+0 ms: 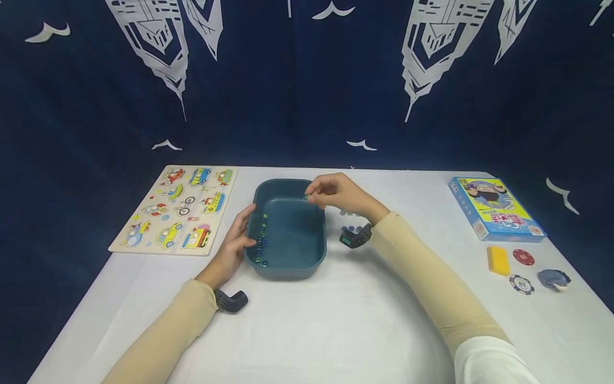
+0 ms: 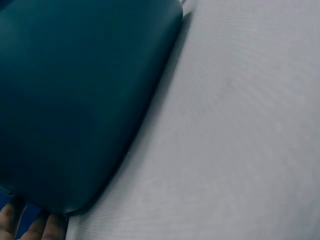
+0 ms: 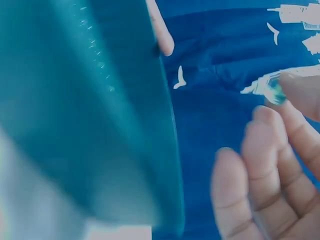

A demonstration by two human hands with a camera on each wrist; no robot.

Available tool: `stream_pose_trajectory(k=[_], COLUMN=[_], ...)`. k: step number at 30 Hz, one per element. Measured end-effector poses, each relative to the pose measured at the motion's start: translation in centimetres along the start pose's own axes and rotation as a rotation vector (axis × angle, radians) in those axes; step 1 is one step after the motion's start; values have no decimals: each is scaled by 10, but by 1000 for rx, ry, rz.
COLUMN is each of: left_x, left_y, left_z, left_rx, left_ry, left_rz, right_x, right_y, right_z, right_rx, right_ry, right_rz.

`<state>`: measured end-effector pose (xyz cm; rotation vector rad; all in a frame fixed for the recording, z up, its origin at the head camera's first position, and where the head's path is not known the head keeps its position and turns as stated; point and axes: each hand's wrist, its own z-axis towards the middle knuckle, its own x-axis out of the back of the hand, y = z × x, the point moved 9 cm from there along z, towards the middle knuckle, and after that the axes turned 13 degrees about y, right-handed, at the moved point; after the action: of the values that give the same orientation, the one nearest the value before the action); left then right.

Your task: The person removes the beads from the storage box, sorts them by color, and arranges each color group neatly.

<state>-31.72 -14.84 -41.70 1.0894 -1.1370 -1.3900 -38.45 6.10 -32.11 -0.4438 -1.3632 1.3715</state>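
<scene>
A teal plastic basin (image 1: 298, 234) stands on the white table. My left hand (image 1: 230, 250) holds its left side, thumb over the rim and fingers along the outer wall. Several glass marbles (image 1: 261, 242) lie in a row inside, by the left wall. Over the far right corner of the basin, my right hand (image 1: 342, 193) pinches a greenish glass marble (image 3: 274, 92) between thumb and index finger. The other fingers of that hand are loosely bent. In the left wrist view, the basin's outer wall (image 2: 75, 100) fills the upper left, with fingertips (image 2: 52, 227) below.
More marbles (image 1: 352, 229) lie on the table right of the basin, partly behind the right wrist. A wooden picture puzzle board (image 1: 175, 210) lies at left. On the right are a blue game box (image 1: 496, 209), a yellow block (image 1: 498, 261), a red chip (image 1: 523, 257) and a black-and-white chip (image 1: 522, 285).
</scene>
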Motion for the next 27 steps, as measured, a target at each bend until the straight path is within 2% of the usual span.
stream_pose_trajectory(k=[5, 13, 21, 27], left_x=[1, 0, 0, -1], left_y=[1, -1, -1, -3], left_z=[-1, -1, 0, -1], left_rx=[-9, -4, 10, 21], left_ry=[12, 4, 5, -6], left_rz=[-15, -6, 28, 25], right_x=[37, 90, 118, 123], right_y=[23, 68, 114, 135], right_z=[-29, -66, -89, -98], right_rx=[-55, -152, -291, -323], right_ry=[167, 373, 454, 480], right_rz=[-41, -14, -123, -194])
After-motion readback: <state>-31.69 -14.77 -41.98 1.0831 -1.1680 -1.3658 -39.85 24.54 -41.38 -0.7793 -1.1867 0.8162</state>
